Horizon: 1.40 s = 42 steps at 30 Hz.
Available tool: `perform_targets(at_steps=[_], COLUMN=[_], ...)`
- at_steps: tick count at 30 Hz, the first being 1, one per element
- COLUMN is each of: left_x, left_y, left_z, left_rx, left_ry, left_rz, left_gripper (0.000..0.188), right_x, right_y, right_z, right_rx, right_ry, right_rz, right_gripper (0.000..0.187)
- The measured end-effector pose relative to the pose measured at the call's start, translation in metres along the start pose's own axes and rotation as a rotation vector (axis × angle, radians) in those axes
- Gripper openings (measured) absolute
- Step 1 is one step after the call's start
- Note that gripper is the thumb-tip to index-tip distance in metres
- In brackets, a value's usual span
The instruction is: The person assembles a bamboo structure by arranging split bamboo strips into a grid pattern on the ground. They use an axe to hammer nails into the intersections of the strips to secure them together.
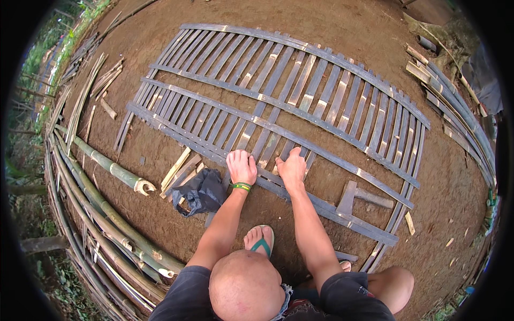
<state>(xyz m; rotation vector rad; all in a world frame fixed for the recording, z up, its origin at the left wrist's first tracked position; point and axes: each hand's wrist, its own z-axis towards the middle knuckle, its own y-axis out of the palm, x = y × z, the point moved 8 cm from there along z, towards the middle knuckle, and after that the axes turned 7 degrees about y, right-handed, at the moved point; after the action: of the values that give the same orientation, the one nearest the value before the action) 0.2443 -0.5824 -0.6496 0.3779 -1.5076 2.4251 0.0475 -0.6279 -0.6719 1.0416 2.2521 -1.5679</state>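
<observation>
A large lattice of dark bamboo slats (335, 104) lies on the ground before me, with long rails crossing the slats. My left hand (242, 167), a green and yellow band on its wrist, is closed over the near bamboo rail (332, 213), fingers curled down. To its right, my right hand (292, 168) bends its fingers around a bamboo slat (271, 146) just beyond that rail, thumb on the left side. Both fingertips are partly hidden. Right of my hands, a hatchet (347, 198) with a wooden handle rests across the near part of the lattice.
Left of my arm sits a black plastic bag (201, 191) beside short split pieces (175, 167). Long bamboo poles (101, 206) are stacked at the left, one thick green pole (110, 166) pointing inward. More poles (455, 101) lie at the far right. Wood chips dot the brown soil.
</observation>
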Motion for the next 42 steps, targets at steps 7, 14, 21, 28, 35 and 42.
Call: perform_targets(at_steps=[7,14,21,28,35,42], left_x=[-0.002,0.001,-0.006,-0.001,-0.003,-0.007], left_y=[-0.002,-0.002,0.002,0.004,0.003,0.004], left_z=[-0.003,-0.002,-0.006,-0.002,-0.005,-0.006], left_rx=[0.006,0.023,-0.036,-0.025,-0.028,-0.03], left_ry=[-0.001,-0.004,-0.037,-0.013,-0.041,-0.018], left_rz=[-0.002,-0.013,-0.015,0.008,-0.022,0.0], left_gripper=[0.011,0.01,0.01,0.012,0.012,0.013], right_x=[-0.011,-0.009,-0.015,-0.009,0.04,0.031], right_y=[0.009,0.01,0.011,0.008,-0.028,-0.037], right_z=[0.0,-0.002,-0.006,-0.001,-0.006,-0.003], right_rx=[-0.013,0.007,-0.012,-0.013,0.0,-0.031], right_ry=[-0.013,-0.019,-0.061,-0.016,0.142,0.136], right_rz=[0.006,0.039,0.021,0.049,-0.063,-0.134], right_gripper=[0.059,0.051,0.056,0.053,0.047,0.053])
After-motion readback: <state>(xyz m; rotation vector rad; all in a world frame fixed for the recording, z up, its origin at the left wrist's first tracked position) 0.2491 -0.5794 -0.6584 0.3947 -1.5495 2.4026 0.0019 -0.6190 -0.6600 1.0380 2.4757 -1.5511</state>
